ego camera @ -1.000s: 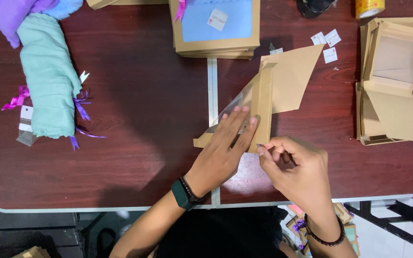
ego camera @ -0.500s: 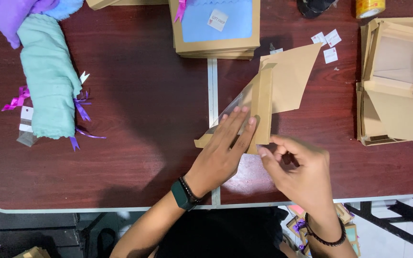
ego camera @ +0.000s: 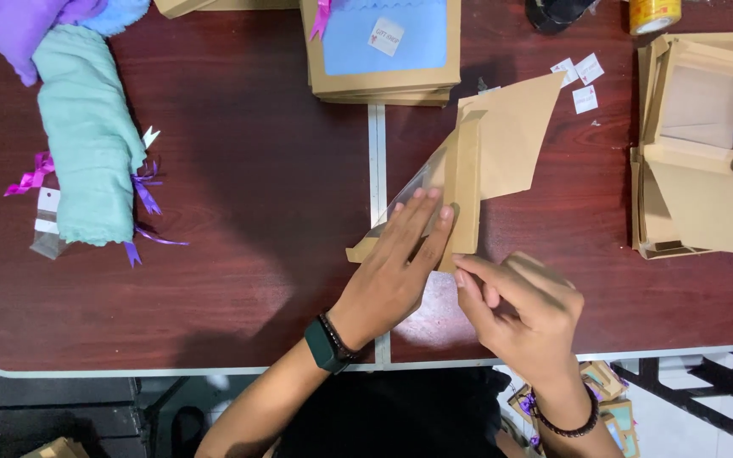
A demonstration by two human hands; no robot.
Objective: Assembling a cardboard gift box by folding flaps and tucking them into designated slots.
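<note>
Two hands working: left hand (ego camera: 400, 263) pressing open fingers flat on the flat kraft box (ego camera: 485, 161); right hand (ego camera: 523, 309) pinching its near edge. Best keeping firm pressure while creasing.

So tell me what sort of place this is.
Probably a small gift-packing workspace at a folding table. Flat brown cardboard boxes are stacked on it, rolled cloths tied with ribbon lie beside them, and the left hand presses an unfolded box flat.

Pretty bright, even overhead light for you here. The glossy dark red-brown wooden table (ego camera: 239, 212) throws a soft glare patch near your left hand (ego camera: 392, 276), which casts a faint shadow leftward. Your right hand (ego camera: 523, 309) is slightly motion-blurred; everything else looks sharp.
</note>
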